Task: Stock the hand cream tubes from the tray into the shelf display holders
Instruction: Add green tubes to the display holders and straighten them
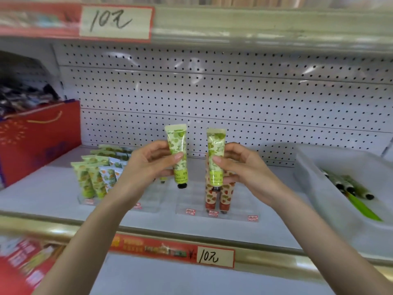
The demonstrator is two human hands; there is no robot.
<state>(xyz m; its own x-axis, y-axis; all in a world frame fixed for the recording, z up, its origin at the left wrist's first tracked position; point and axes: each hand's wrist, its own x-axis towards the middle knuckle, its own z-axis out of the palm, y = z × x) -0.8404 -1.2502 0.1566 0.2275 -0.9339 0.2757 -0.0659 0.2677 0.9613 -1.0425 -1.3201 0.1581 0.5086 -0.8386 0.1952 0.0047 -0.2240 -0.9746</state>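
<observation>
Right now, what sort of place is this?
Likely a shop shelf: handwritten price tags, a pegboard back panel, and hand cream tubes standing in clear display holders. The left hand holds a green tube, the right hand another.

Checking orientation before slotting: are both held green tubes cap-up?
No, the left tube in the left hand and the right tube in the right hand both point dark caps down.

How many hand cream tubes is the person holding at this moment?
2: first tube in the left hand, second tube in the right hand, both upright, caps down. Other tubes lie unheld in the tray.
</observation>
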